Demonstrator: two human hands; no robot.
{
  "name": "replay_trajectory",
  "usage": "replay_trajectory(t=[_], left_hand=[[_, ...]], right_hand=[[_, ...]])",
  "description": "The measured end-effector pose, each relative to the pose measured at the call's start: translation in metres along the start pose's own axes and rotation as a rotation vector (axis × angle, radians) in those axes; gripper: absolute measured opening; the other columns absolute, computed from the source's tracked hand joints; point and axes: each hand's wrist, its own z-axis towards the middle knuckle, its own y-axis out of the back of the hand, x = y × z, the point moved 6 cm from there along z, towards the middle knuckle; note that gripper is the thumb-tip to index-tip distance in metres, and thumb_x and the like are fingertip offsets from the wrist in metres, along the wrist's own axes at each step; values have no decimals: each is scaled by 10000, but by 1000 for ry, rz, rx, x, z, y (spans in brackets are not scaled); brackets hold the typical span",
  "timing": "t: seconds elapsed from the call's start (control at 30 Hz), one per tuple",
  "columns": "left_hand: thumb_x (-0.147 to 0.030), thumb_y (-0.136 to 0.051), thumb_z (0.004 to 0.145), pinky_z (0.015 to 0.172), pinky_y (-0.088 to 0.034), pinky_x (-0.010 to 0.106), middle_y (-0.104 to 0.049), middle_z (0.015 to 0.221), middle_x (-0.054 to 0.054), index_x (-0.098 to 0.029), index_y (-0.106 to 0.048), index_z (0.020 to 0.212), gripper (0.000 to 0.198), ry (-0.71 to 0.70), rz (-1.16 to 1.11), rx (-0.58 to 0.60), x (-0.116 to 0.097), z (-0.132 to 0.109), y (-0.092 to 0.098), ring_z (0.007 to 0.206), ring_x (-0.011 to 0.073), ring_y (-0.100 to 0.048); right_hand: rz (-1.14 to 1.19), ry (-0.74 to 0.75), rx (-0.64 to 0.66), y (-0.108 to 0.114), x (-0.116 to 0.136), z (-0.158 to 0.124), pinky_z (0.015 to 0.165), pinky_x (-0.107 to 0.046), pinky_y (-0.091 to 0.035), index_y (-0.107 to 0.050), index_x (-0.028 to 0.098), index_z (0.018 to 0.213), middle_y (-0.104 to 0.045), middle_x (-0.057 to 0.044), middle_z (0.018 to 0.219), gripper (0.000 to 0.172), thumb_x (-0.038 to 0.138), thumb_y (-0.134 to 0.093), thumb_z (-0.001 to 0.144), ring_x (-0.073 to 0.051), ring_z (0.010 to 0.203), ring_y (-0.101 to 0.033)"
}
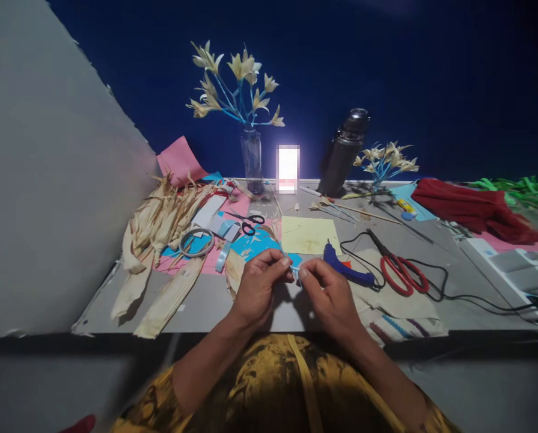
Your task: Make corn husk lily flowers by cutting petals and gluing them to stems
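Both my hands are closed in a pinch just above the front of the table. Between the fingertips of my left hand (258, 284) and my right hand (329, 296) runs a thin light-blue strand (295, 274), mostly covered by the fingers. Whether it is wire, tape or paper I cannot tell. Behind the left hand lies a piece of blue paper (255, 242) with pale scraps on it. A blue glue gun (347, 268) rests right of my right hand, and a yellow paper square (308, 234) lies beyond both hands.
Dried corn husks (163, 219), a tape roll (196, 242) and black scissors (250, 224) lie left. Red-handled scissors (403, 273), a cord and a power strip (516, 273) lie right. At the back stand a glass vase (252, 159) of husk flowers and a dark flask (344, 153).
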Motion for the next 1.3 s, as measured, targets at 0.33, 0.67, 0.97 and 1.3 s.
replay_trajectory(t=[0.33, 0.67, 0.97, 1.3], left_hand=[[-251, -775, 714, 631, -464, 189, -606, 640, -27, -141, -643, 716, 172, -39, 76, -33, -1, 1, 8, 590, 76, -552], [-271, -797, 676, 588, -482, 194, -596, 594, -31, -142, -631, 698, 211, -33, 71, -93, -2, 3, 11, 546, 76, -543], [-319, -795, 680, 523, -539, 227, -572, 586, -27, -137, -620, 692, 253, -23, 160, -83, 1, 18, 13, 517, 90, -545], [-311, -747, 710, 491, -547, 235, -556, 585, -29, -137, -621, 692, 215, -84, 362, -138, -1, 32, 2, 521, 95, -535]], right_hand=[[115, -30, 71, -5, -8, 0, 608, -235, -400, -608, 184, 818, -602, 20, 700, 249, 389, -538, 941, -130, 634, -536], [-63, -69, 173, 9, -22, -3, 594, -252, -416, -622, 188, 791, -610, 4, 687, 238, 350, -516, 930, -152, 628, -553], [-895, 11, 189, 80, -75, 8, 858, -416, -426, -627, 176, 1126, -674, -125, 1085, 289, 325, -589, 881, -321, 1016, -557], [-874, 119, 262, 80, -78, 8, 870, -396, -433, -629, 187, 1133, -623, -123, 1058, 281, 196, -600, 853, -288, 999, -534]])
